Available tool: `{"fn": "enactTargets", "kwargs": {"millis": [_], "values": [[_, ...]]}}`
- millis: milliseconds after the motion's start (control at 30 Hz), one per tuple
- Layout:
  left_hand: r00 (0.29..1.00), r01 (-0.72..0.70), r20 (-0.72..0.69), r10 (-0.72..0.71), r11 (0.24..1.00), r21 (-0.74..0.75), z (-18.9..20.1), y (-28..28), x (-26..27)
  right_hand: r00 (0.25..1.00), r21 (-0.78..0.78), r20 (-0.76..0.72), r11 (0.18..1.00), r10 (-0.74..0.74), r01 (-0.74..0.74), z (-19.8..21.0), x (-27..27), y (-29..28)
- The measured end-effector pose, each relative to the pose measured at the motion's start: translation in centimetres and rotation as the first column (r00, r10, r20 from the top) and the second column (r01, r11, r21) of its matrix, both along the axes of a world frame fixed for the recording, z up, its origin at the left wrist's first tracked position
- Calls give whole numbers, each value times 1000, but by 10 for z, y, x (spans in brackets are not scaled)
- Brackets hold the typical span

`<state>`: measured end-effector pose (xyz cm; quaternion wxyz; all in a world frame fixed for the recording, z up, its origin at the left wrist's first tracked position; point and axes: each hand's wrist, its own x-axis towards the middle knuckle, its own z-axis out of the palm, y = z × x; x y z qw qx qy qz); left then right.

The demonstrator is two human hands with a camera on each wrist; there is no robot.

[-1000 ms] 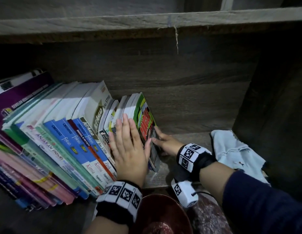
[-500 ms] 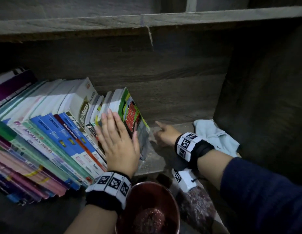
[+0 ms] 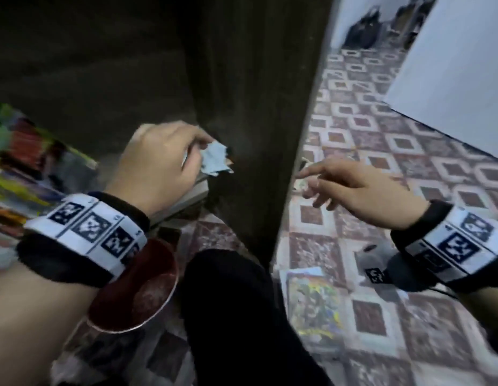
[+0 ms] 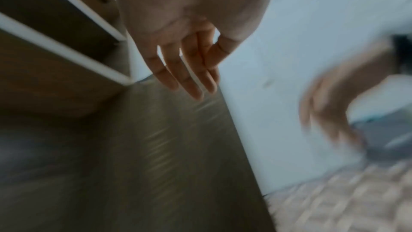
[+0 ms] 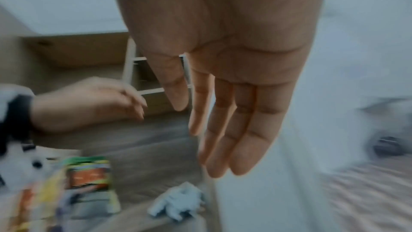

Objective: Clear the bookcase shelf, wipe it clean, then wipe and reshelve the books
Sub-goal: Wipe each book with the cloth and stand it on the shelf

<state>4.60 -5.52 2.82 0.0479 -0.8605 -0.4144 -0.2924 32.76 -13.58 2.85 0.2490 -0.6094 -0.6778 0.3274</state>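
Hands [image 3: 161,162] off books [image 3: 25,174]; tiled floor [image 3: 381,151].

The left hand [image 3: 161,165] has left the book spines and hovers above the cloth [image 3: 215,160]. The right hand [image 3: 362,190] has withdrawn rightward, outside the bookcase side panel [image 3: 256,135].
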Motion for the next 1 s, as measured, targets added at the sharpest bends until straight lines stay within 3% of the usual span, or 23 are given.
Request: {"fn": "enactTargets", "kwargs": {"millis": [100,200,333,433,500,600,700,800,867,1000], "values": [[969,242,62,-241,970,-25,21,-17,78,981,-92,55,978,-185,190,-38,54,-40],[915,403,72,-397,909,-109,12,-33,147,944,-204,138,924,-299,323,-93,93,-68],[897,427,69,-438,814,-394,-56,-48,217,899,-427,248,791,-362,437,-180,123,-77],[943,302,98,-319,692,-656,-137,-50,246,885,-562,282,684,-371,465,-243,131,-75],[984,138,51,-170,551,-823,-193,-53,255,866,-621,295,608,-404,495,-283,134,-74],[993,-111,-96,65,288,-951,-271,-58,257,833,-696,308,488,-460,527,-337,136,-73],[914,-287,-287,286,-45,-957,-333,-59,247,789,-748,263,400,-555,530,-382,139,-74],[803,-280,-418,424,-352,-893,-373,-58,235,745,-793,207,337,-635,507,-414,138,-76],[775,-304,-488,402,-440,-845,-394,-61,228,683,-823,138,301,-717,482,-426,136,-76],[789,-289,-512,338,-531,-796,-429,-67,220,554,-802,70,283,-830,525,-441,131,-78]]}}
